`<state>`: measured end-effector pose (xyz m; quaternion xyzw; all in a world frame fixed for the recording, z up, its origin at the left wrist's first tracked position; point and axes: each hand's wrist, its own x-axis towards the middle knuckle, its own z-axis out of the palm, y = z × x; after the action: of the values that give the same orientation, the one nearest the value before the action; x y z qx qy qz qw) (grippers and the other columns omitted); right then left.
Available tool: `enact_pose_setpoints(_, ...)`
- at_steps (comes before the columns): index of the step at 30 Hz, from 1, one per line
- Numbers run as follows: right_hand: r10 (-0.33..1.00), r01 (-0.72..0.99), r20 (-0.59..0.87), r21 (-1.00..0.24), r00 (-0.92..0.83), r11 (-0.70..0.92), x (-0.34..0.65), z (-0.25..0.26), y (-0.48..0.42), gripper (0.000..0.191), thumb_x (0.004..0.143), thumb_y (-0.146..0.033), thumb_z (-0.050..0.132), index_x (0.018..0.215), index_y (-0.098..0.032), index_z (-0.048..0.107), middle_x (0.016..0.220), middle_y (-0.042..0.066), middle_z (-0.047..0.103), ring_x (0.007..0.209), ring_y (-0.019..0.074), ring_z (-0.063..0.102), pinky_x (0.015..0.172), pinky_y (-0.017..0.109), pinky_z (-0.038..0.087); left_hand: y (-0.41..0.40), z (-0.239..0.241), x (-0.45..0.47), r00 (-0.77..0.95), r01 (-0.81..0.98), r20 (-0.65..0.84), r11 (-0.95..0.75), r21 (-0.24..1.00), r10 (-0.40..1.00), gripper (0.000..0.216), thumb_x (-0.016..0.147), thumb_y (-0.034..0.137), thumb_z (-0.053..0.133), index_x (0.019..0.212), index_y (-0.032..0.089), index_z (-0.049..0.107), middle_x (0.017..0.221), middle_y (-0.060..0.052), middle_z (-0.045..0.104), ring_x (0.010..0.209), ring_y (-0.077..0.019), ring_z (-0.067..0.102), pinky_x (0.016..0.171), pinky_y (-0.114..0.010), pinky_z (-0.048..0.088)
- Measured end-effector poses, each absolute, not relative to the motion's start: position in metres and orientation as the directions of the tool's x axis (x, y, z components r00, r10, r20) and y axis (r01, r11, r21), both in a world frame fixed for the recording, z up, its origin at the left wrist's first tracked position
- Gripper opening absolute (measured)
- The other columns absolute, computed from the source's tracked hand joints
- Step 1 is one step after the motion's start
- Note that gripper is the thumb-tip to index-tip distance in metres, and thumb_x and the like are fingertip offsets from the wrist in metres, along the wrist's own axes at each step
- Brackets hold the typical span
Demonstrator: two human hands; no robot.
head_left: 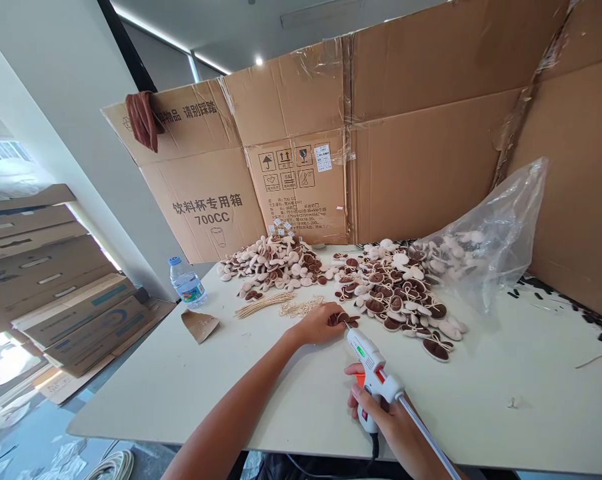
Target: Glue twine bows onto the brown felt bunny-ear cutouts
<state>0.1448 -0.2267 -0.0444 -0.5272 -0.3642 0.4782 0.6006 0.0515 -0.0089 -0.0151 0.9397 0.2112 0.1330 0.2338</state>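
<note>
A brown bow [345, 319] is pinched on the desk [181, 387] by the left hand [319, 324], the glue gun [373, 367] is gripped in the right hand [381, 413]; skin could be burned, the nozzle [347, 327] being that close.

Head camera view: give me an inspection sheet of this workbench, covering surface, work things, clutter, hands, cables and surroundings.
Surface: white table, bare in front, crowded at the back.
Job's things: glue gun, tip at a brown bow piece; more bow pieces in a left pile and a right pile; bundle of pale sticks.
Clutter: water bottle, cardboard scrap, plastic bag with pieces inside, black bits at the right.
Hands: left hand holds the brown bow piece; right hand grips the glue gun.
Cables: gun cord drops off the near edge; coiled cable on the floor.
Surroundings: cardboard wall behind, brown cloth hung over it; flattened cartons stacked at left.
</note>
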Motion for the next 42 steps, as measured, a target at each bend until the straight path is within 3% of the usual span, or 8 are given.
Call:
enact_pose_setpoints(13,0.969,-0.171,-0.075,-0.985,0.235,-0.035,0.149,-0.044,-0.229,0.075,0.081,-0.075,0.063,0.131,-0.019,0.062,0.073,0.002,0.066,0.067,0.0225,0.062,0.068,0.039,0.052,-0.01,-0.012,0.051,0.877,0.339,0.136,-0.793,0.506,0.461,0.014,0.086,0.022,0.057,0.095,0.018,0.067,0.085,-0.002,0.064,0.073,-0.014,0.055,0.067,-0.025,0.044)
enact_pose_setpoints(21,0.949,-0.204,-0.079,-0.979,0.304,-0.016,0.146,-0.04,-0.227,0.078,0.074,-0.077,0.068,0.126,-0.019,0.066,0.068,0.002,0.066,0.061,0.0226,0.062,0.064,0.037,0.051,-0.009,-0.014,0.051,0.871,0.357,0.126,-0.789,0.5,0.474,0.016,0.086,0.023,0.057,0.098,0.018,0.068,0.086,-0.003,0.066,0.074,-0.0149,0.056,0.068,-0.026,0.045)
enact_pose_setpoints(34,0.954,-0.177,-0.052,-0.984,0.296,0.001,0.153,-0.042,-0.227,0.071,0.084,-0.071,0.062,0.134,-0.02,0.059,0.074,0.003,0.067,0.067,0.0242,0.065,0.065,0.038,0.05,-0.006,-0.018,0.051,0.882,0.301,0.18,-0.814,0.496,0.435,0.018,0.087,0.022,0.056,0.099,0.019,0.069,0.087,-0.002,0.067,0.073,-0.0138,0.057,0.069,-0.025,0.044)
enact_pose_setpoints(42,0.968,-0.275,-0.087,-0.961,0.234,-0.02,0.156,-0.033,-0.23,0.066,0.085,-0.067,0.068,0.132,-0.021,0.059,0.077,0.002,0.066,0.07,0.0222,0.064,0.065,0.034,0.051,-0.006,-0.02,0.051,0.875,0.301,0.182,-0.8,0.519,0.448,0.015,0.086,0.022,0.057,0.095,0.018,0.068,0.086,-0.002,0.067,0.072,-0.0136,0.057,0.068,-0.025,0.043)
